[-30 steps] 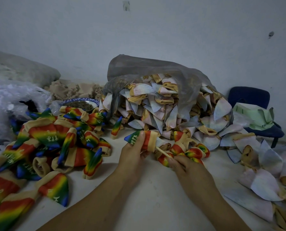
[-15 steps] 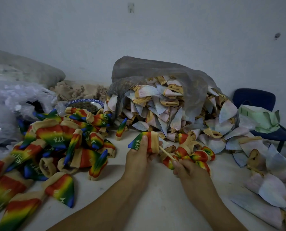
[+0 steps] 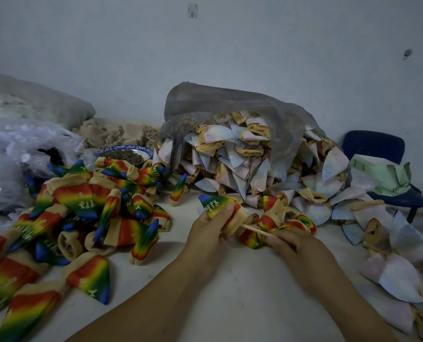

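My left hand point(image 3: 209, 230) grips a rainbow fabric cone point(image 3: 215, 204) with white "appy" lettering and a tan open end, held just above the white table point(image 3: 230, 292). My right hand point(image 3: 294, 245) pinches a thin wooden stick point(image 3: 256, 230) whose far end goes into the cone's tan opening. Several more rainbow pieces point(image 3: 289, 224) lie just behind my right hand.
A heap of finished rainbow cones point(image 3: 82, 218) covers the left side. A grey mesh bag point(image 3: 230, 114) spills pale inside-out cones point(image 3: 242, 169) at the back and right. A blue-rimmed bowl point(image 3: 126, 154), clear plastic bags point(image 3: 15, 154) and a blue chair point(image 3: 375, 149) stand behind.
The stick has slid a little deeper into the cone and my right hand has closed toward my left. The view has shifted slightly.
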Available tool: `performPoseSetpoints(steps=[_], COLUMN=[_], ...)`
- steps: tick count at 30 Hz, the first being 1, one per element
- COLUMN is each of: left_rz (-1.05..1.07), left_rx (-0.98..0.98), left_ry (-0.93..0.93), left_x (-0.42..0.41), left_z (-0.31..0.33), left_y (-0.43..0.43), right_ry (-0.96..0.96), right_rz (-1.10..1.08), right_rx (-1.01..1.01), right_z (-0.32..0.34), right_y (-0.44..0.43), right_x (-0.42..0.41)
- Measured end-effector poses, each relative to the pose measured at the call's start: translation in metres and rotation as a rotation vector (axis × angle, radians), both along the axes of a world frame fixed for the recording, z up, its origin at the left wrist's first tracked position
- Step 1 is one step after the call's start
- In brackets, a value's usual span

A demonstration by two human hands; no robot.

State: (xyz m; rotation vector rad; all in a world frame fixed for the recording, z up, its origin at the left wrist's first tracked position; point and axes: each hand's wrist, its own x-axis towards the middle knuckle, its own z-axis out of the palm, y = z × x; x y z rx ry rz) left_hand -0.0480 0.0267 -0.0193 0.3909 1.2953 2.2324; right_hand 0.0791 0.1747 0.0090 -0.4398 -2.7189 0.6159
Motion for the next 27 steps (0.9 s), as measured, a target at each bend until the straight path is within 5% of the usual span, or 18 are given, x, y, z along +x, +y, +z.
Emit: performPoseSetpoints(steps=[14,27], left_rz=[0.046,-0.008], left_rx=[-0.309,-0.325], left_ry=[0.325,0.412], left_x=[0.014,0.01], left_z=[0.005,0.003], left_y=[0.009,0.008], right_ry=[0.083,0.162], right_rz=[-0.208,-0.237], right_rx=[-0.096,-0.081], right_z=[-0.015,-0.014], right_y=[-0.034,-0.036], right_x=[-0.009,-0.016])
